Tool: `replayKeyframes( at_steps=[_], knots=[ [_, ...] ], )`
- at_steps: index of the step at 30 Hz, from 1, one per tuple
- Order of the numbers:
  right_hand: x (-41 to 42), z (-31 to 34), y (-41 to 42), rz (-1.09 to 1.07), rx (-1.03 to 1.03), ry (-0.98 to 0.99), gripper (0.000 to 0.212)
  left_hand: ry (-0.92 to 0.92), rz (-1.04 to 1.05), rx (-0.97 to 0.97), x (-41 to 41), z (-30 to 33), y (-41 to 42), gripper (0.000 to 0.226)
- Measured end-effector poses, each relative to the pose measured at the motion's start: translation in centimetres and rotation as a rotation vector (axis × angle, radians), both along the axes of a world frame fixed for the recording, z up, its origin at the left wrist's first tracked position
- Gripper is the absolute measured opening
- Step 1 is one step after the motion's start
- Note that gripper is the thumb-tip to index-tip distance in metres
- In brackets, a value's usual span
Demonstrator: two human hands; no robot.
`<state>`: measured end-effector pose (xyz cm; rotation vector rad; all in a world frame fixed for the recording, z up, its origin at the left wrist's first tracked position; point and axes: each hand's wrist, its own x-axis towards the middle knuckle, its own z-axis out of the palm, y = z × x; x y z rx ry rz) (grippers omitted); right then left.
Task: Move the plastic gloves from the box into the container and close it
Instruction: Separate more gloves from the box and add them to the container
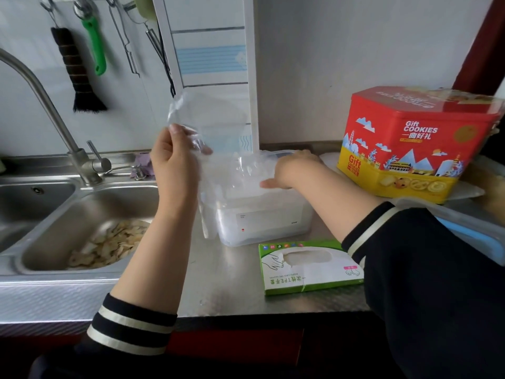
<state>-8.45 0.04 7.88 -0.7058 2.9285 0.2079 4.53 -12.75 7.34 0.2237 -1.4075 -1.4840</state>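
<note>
A clear plastic container (262,228) stands on the steel counter, its top open. My left hand (175,160) grips a clear plastic glove (207,124) and holds it up above the container's left side; the glove hangs down past the container's front. My right hand (292,170) reaches into the container's top, fingers resting on crumpled clear gloves (246,173) inside. The green and white glove box (308,266) lies flat on the counter in front of the container, its oval opening facing up. No lid is visible.
A steel sink (68,214) with food scraps and a tall tap (46,105) lies to the left. A red and yellow cookie tin (410,143) stands at the right. Utensils and a brush (76,69) hang on the wall. A blue item (470,236) sits by my right sleeve.
</note>
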Motion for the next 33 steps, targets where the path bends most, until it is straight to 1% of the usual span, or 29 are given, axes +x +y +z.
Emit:
replayKeyframes(
  at_steps=[1, 2, 4, 5, 6, 7, 8, 9, 10, 11, 12, 13, 14, 15, 16, 17, 19, 20, 24, 26, 27, 28, 29, 30, 31, 33],
  knots=[
    [0.1, 0.0, 0.0, -0.007, -0.013, 0.049, 0.079, -0.020, -0.009, -0.020, -0.1, 0.1, 0.1, 0.037],
    [0.1, 0.0, 0.1, 0.000, -0.042, 0.110, 0.075, -0.040, -0.015, -0.038, -0.1, 0.2, 0.2, 0.037],
    [0.1, 0.4, 0.4, 0.011, -0.141, 0.228, 0.060, -0.080, -0.031, -0.067, -0.2, 0.5, 0.3, 0.036],
    [-0.1, 0.5, 0.7, 0.025, -0.264, 0.304, 0.053, -0.098, -0.040, -0.083, -0.2, 0.6, 0.3, 0.035],
    [-0.2, 0.8, 1.0, 0.056, -0.454, 0.377, 0.049, -0.116, -0.050, -0.102, -0.3, 0.7, 0.3, 0.035],
    [-0.1, 1.2, 1.3, 0.095, -0.693, 0.406, 0.047, -0.136, -0.058, -0.123, -0.3, 0.8, 0.3, 0.035],
    [0.1, 1.7, 1.6, 0.136, -0.974, 0.353, 0.045, -0.154, -0.065, -0.145, -0.4, 0.9, 0.5, 0.035],
    [0.5, 2.4, 1.8, 0.180, -1.244, 0.204, 0.043, -0.173, -0.071, -0.165, -0.5, 1.1, 0.7, 0.035],
    [1.1, 3.1, 1.8, 0.222, -1.424, 0.023, 0.040, -0.199, -0.076, -0.186, -0.7, 1.2, 0.9, 0.034],
    [1.5, 3.7, 1.8, 0.269, -1.496, -0.133, 0.042, -0.230, -0.081, -0.212, -0.9, 1.4, 1.0, 0.033],
    [2.0, 4.1, 1.7, 0.319, -1.480, -0.231, 0.048, -0.265, -0.085, -0.249, -1.2, 1.6, 1.1, 0.032],
    [2.3, 4.3, 1.5, 0.372, -1.434, -0.266, 0.056, -0.304, -0.085, -0.301, -1.4, 1.9, 1.0, 0.029],
    [2.4, 4.2, 1.4, 0.408, -1.399, -0.248, 0.060, -0.346, -0.080, -0.366, -1.7, 2.1, 0.8, 0.025],
    [2.2, 3.9, 1.2, 0.418, -1.387, -0.202, 0.059, -0.393, -0.064, -0.442, -2.1, 2.5, 0.5, 0.019],
    [2.0, 3.7, 1.2, 0.399, -1.384, -0.154, 0.055, -0.448, -0.020, -0.534, -2.5, 2.9, 0.1, 0.014],
    [1.6, 3.5, 1.2, 0.362, -1.378, -0.114, 0.053, -0.510, 0.066, -0.645, -2.8, 3.3, -0.4, 0.013],
    [0.7, 2.9, 1.3, 0.270, -1.293, -0.048, 0.052, -0.594, 0.268, -0.863, -3.5, 3.8, -1.3, 0.020],
    [0.2, 2.4, 1.3, 0.225, -1.223, -0.019, 0.052, -0.611, 0.319, -0.947, -3.8, 3.8, -1.7, 0.023],
    [-1.5, 0.1, 1.5, 0.104, -0.899, 0.100, 0.051, -0.722, 0.436, -1.203, -4.7, 3.0, -2.5, 0.030],
    [-1.8, -0.7, 1.6, 0.090, -0.819, 0.136, 0.049, -0.696, 0.475, -1.237, -4.5, 2.8, -1.6, 0.026],
    [-1.9, -0.9, 1.6, 0.082, -0.791, 0.151, 0.047, -0.665, 0.441, -1.227, -4.3, 2.8, -0.9, 0.021],
    [-2.0, -1.2, 1.5, 0.077, -0.766, 0.165, 0.045, -0.646, 0.353, -1.204, -4.1, 2.8, -0.2, 0.017],
    [-2.2, -1.4, 1.4, 0.077, -0.743, 0.179, 0.043, -0.666, 0.221, -1.176, -4.0, 2.6, 0.4, 0.015],
    [-2.4, -1.7, 1.3, 0.076, -0.718, 0.188, 0.042, -0.753, 0.072, -1.165, -4.1, 2.4, 1.0, 0.017],
    [-2.5, -1.8, 1.2, 0.071, -0.685, 0.202, 0.044, -0.893, -0.057, -1.188, -4.3, 2.2, 1.2, 0.022],
    [-2.5, -1.9, 1.0, 0.045, -0.571, 0.210, 0.050, -1.184, -0.231, -1.244, -4.7, 1.4, 1.1, 0.032]
  ],
)
